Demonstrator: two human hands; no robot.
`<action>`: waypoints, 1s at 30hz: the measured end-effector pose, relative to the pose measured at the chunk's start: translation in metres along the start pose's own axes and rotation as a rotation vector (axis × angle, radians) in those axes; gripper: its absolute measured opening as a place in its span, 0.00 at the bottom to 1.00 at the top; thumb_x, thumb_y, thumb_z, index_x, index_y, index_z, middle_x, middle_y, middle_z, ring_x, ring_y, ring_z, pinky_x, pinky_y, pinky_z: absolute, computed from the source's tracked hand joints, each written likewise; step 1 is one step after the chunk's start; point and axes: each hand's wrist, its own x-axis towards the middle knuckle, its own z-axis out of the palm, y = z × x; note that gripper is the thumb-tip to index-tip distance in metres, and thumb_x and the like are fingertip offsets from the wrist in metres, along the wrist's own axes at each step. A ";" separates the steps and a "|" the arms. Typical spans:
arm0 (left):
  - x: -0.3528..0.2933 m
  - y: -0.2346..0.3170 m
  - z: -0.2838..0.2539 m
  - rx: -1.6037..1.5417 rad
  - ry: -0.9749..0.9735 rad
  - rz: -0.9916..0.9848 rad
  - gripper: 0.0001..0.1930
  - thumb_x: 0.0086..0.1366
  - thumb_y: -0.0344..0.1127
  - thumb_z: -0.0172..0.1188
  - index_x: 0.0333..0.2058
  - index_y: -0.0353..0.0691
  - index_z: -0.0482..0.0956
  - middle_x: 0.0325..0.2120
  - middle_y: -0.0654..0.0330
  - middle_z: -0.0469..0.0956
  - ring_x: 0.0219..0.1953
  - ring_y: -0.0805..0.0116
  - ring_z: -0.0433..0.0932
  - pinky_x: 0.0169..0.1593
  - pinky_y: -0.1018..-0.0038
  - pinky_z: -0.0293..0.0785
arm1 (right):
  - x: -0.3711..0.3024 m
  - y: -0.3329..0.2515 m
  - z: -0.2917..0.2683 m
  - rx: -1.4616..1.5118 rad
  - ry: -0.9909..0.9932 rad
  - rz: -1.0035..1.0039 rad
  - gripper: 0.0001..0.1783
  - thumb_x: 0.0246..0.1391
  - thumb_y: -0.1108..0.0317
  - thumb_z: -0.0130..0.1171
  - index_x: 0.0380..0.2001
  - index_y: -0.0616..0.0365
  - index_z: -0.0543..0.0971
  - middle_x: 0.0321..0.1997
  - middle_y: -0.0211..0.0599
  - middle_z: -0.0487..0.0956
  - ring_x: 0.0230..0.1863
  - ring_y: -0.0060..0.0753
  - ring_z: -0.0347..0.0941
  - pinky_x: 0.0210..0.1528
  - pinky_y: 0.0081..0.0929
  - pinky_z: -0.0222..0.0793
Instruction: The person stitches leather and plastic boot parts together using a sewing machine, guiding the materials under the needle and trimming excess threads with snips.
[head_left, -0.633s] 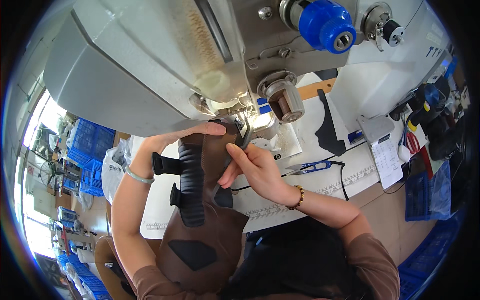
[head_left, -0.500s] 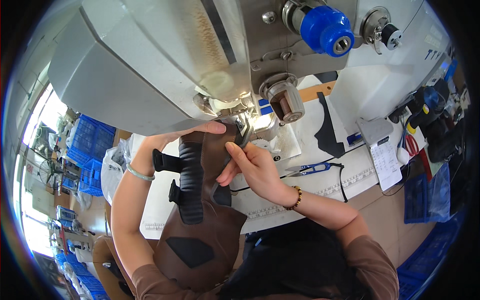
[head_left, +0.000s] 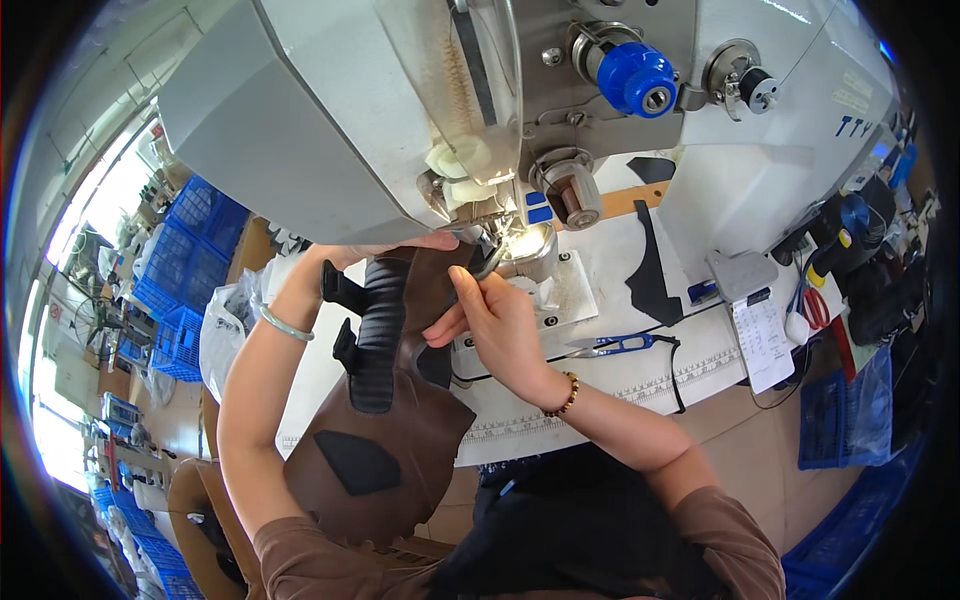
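Note:
A brown leather boot upper (head_left: 420, 440) hangs from the sewing machine's needle area down toward my lap. It carries a black ribbed panel (head_left: 381, 335), two black buckle tabs (head_left: 344, 290) along its left side and a black angular patch (head_left: 357, 462). My left hand (head_left: 425, 243) grips the far end of the upper, thumb on top; the machine head hides part of that hand. With thumb and fingers closed, my right hand (head_left: 505, 330) pinches the upper's right edge, just below the lit needle area of the sewing machine (head_left: 520, 215).
Blue-handled thread snips (head_left: 620, 345) and a black cut piece (head_left: 650, 275) lie right of the machine bed. Farther right are a paper slip (head_left: 762, 340) and red-handled scissors (head_left: 817, 310). Blue crates (head_left: 195, 240) stand at left; a ruler strip (head_left: 600, 400) runs along the table's front edge.
My view has shifted, so the machine sits farther right. Both hands keep hold of the boot upper. More of my left hand is now hidden by the machine head.

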 end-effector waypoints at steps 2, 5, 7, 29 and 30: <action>0.002 -0.001 -0.001 0.006 -0.022 -0.016 0.17 0.49 0.35 0.69 0.37 0.37 0.78 0.32 0.64 0.78 0.35 0.76 0.75 0.40 0.79 0.72 | -0.001 -0.001 0.000 -0.036 0.019 0.001 0.19 0.63 0.62 0.43 0.22 0.65 0.65 0.17 0.49 0.77 0.19 0.33 0.77 0.20 0.19 0.73; 0.003 -0.006 -0.004 0.011 -0.039 -0.041 0.17 0.49 0.35 0.69 0.37 0.37 0.78 0.32 0.64 0.78 0.35 0.76 0.75 0.40 0.79 0.72 | -0.002 -0.001 0.001 -0.043 0.013 -0.033 0.20 0.63 0.62 0.43 0.21 0.64 0.64 0.17 0.48 0.77 0.19 0.33 0.77 0.20 0.19 0.73; 0.006 -0.012 -0.006 0.060 -0.053 -0.096 0.13 0.52 0.38 0.68 0.34 0.37 0.81 0.30 0.65 0.79 0.32 0.77 0.76 0.37 0.83 0.71 | -0.002 -0.001 0.002 -0.018 0.029 -0.043 0.20 0.63 0.62 0.44 0.19 0.65 0.64 0.15 0.48 0.76 0.18 0.32 0.77 0.17 0.19 0.71; -0.016 -0.020 0.028 -0.484 -0.110 -0.130 0.21 0.52 0.34 0.65 0.43 0.32 0.73 0.37 0.57 0.77 0.37 0.71 0.76 0.43 0.77 0.72 | -0.070 -0.038 -0.051 -0.718 -0.192 -0.097 0.19 0.51 0.58 0.60 0.26 0.65 0.67 0.22 0.42 0.69 0.21 0.36 0.66 0.24 0.32 0.61; -0.015 -0.022 0.030 -0.527 -0.130 -0.135 0.21 0.51 0.33 0.65 0.44 0.33 0.73 0.37 0.58 0.77 0.37 0.71 0.76 0.43 0.77 0.71 | -0.077 -0.039 -0.051 -0.717 -0.185 -0.103 0.19 0.51 0.58 0.60 0.26 0.65 0.67 0.22 0.42 0.69 0.21 0.36 0.66 0.24 0.32 0.61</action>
